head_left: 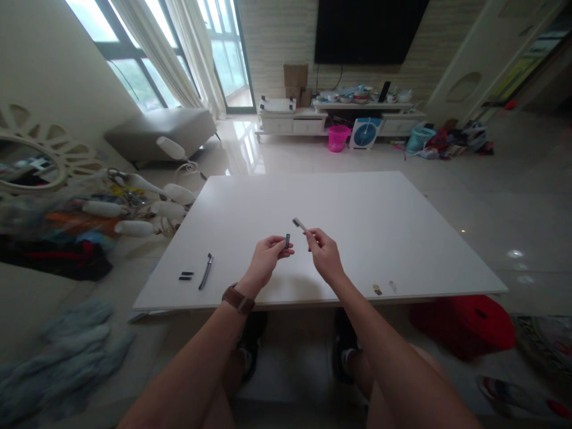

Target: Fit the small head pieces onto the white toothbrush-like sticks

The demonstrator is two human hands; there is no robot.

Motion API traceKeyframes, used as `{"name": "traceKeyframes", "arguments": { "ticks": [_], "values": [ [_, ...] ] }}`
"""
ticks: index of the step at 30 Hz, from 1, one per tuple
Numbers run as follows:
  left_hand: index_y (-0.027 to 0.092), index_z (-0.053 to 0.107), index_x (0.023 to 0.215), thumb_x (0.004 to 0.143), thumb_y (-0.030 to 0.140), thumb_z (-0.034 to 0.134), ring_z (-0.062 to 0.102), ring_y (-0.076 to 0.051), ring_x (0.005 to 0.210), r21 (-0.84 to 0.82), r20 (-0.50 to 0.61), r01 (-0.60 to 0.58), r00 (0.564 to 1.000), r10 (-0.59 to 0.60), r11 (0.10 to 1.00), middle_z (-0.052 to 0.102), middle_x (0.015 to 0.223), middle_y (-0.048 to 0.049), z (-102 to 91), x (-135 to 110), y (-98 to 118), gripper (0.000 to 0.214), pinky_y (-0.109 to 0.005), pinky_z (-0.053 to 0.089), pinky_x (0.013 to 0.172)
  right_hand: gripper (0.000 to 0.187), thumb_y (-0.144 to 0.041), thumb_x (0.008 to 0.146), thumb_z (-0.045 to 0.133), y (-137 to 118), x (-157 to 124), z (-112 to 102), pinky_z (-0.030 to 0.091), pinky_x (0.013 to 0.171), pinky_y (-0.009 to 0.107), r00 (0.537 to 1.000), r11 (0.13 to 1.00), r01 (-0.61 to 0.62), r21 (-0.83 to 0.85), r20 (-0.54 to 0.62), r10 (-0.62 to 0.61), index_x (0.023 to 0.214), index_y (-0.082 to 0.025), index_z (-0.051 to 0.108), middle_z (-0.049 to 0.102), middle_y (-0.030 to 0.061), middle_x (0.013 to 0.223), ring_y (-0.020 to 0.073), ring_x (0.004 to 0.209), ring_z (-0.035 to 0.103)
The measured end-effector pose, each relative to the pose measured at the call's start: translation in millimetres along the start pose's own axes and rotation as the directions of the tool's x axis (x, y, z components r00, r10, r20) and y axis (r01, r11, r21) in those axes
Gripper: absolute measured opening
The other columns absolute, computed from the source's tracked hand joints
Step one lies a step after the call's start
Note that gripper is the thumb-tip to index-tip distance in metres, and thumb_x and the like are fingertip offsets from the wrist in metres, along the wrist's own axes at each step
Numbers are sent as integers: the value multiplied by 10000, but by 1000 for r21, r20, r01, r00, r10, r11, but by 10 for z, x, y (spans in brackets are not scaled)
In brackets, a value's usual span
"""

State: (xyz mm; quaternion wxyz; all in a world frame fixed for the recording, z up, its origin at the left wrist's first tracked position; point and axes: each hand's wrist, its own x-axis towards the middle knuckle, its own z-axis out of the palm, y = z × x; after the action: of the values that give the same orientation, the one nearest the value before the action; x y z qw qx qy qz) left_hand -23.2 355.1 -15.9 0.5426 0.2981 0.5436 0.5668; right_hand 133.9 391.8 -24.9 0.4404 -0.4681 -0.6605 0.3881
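Above the near side of a white counter (357,202), a person's left hand (267,256) and right hand (325,253) are holding small things.
Being slight, the small dark piece (287,241) could be slipping if the left fingers' pinch loosens; the slim pale tool (299,224) could be twisting if the right fingers are gripping its handle too lightly. The piece is standing between left thumb and fingers; the tool is slanting far and left from the right fingertips, its head near the piece, not touching.
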Motion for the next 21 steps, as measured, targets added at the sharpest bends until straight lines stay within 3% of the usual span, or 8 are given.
{"name": "traceKeyframes", "arguments": {
  "ticks": [5,10,15,18,21],
  "values": [
    [78,684,875,763,198,702,702,-149,699,-59,-20,-19,1000,18,998,733,828,-100,-14,-1,10,165,-275,549,727,233,-403,953,551,-35,-42,-10,297,561,231,986,967,93,-238,158,-56,895,-234,702,569,-31,610,112,556,479],
    [72,690,851,759,174,689,696,-144,664,-42,-64,-3,998,1,999,730,785,-103,-18,-15,9,138,-259,546,684,228,-382,960,537,-24,-53,-26,303,586,241,1000,931,9,-364,-10,-14,908,-235,702,657,-8,708,125,607,537],
    [77,687,834,775,144,657,692,-136,633,-27,-55,3,998,-5,1000,727,763,-93,13,-33,14,94,-256,550,681,249,-401,960,541,-9,-73,-38,315,591,236,984,939,133,-316,157,-86,897,-236,716,650,-10,688,124,605,540],
    [77,688,841,783,162,668,696,-144,636,5,-49,5,999,-5,1000,728,764,-98,12,-27,18,105,-254,549,664,245,-377,956,540,3,-49,-65,308,600,245,996,908,80,-412,66,-57,866,-228,713,666,5,714,135,628,551],
    [80,685,847,789,176,673,701,-148,642,10,-55,4,998,-3,1000,732,778,-103,-4,-13,22,112,-253,550,660,270,-380,969,512,3,-19,-88,320,608,244,998,919,58,-389,12,-58,893,-214,710,663,14,713,135,618,544]
  ]
}}
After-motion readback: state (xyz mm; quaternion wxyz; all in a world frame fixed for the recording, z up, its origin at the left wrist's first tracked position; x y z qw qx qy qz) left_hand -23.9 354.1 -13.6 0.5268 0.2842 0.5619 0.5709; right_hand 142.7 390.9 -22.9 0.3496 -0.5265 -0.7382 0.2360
